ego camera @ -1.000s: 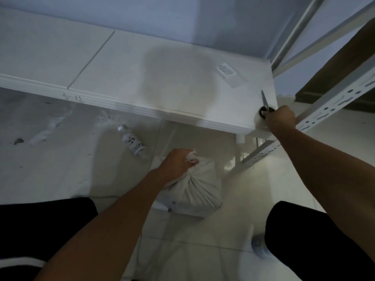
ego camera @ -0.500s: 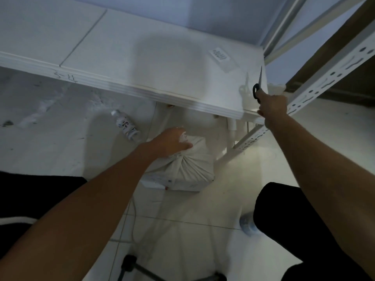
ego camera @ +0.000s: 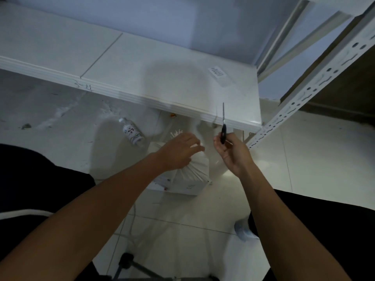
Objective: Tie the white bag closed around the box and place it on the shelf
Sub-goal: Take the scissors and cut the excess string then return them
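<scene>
The white bag (ego camera: 195, 172) sits on the floor tiles below the shelf's front edge, drawn tight over the box (ego camera: 182, 189), whose lower edge shows beneath the cloth. My left hand (ego camera: 179, 152) holds the bag's gathered neck; the frayed top (ego camera: 176, 133) sticks out just beyond it. Just right of the neck, my right hand (ego camera: 233, 153) grips black-handled scissors (ego camera: 223, 126) with the blades pointing up. The white shelf board (ego camera: 142, 74) runs across the view above the bag.
A small plastic bottle (ego camera: 133, 133) lies on the floor left of the bag. A slotted metal upright (ego camera: 304, 94) rises at the shelf's right end. A paper label (ego camera: 218, 72) lies on the shelf. A tripod leg (ego camera: 129, 264) stands near my knees.
My right hand lifted the scissors off the shelf's right end and brought them down and left, next to the bag's neck. My left hand stayed on the neck.
</scene>
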A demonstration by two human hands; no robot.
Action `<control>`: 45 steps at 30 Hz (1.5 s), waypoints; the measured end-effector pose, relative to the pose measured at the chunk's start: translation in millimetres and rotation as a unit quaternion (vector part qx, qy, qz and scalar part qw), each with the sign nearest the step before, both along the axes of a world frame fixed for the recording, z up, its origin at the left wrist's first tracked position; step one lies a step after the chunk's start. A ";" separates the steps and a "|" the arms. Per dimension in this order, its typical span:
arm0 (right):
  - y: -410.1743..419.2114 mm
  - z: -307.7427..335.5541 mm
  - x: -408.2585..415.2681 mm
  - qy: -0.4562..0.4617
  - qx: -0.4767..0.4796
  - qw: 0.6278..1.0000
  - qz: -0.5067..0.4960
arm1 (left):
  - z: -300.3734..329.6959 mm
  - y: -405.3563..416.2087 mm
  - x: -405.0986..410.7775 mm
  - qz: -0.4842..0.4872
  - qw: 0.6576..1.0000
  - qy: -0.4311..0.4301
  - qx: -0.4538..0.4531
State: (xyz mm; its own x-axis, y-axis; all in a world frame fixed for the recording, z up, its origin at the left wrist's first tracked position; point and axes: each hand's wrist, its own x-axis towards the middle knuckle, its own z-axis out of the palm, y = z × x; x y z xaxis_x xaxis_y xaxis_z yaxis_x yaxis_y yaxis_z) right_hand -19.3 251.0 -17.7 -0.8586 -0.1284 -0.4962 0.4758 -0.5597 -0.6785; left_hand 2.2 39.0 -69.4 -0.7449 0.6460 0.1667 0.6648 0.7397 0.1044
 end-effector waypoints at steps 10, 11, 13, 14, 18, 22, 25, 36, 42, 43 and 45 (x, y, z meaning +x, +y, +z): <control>-10.1 -42.1 34.7 0.041 0.239 0.942 0.233 | -39.7 -17.5 5.0 0.227 0.930 -0.236 0.166; -8.6 -48.7 38.7 0.048 0.270 0.929 0.250 | -42.8 -20.2 6.1 0.223 0.926 -0.241 0.184; -5.1 -57.9 45.3 0.064 0.329 0.902 0.272 | -46.5 -22.7 8.1 0.221 0.920 -0.254 0.198; -3.0 -61.4 47.8 0.069 0.353 0.890 0.279 | -47.0 -22.1 8.6 0.219 0.919 -0.259 0.203; 10.2 -75.0 54.0 0.057 0.374 0.872 0.312 | -46.5 -20.6 3.8 0.225 0.904 -0.258 0.255; 16.4 -78.4 58.5 0.046 0.381 0.859 0.339 | -50.2 -25.8 1.5 0.226 0.864 -0.300 0.334; 17.1 -76.1 58.7 0.059 0.400 0.842 0.357 | -55.8 -28.5 -0.1 0.252 0.839 -0.326 0.357; 22.1 -81.0 61.0 0.078 0.469 0.797 0.372 | -65.3 -26.2 -9.6 0.282 0.813 -0.338 0.381; 9.7 -77.5 55.4 0.108 0.512 0.782 0.339 | -65.8 -23.2 -6.0 0.296 0.785 -0.373 0.395; 9.9 -77.8 56.1 0.105 0.515 0.780 0.339 | -66.0 -23.0 -5.9 0.299 0.781 -0.375 0.400; 10.0 -79.8 59.2 0.105 0.512 0.781 0.342 | -65.3 -23.0 -5.2 0.303 0.774 -0.379 0.406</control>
State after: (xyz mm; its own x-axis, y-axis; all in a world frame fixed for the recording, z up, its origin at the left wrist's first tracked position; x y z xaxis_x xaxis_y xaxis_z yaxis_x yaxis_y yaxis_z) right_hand 39.9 261.0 -97.4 -0.8394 -0.2201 -0.4970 0.2448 0.6633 -0.7072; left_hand -3.1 16.0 -134.7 -0.9532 0.0507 -0.2982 -0.2582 0.3773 0.8894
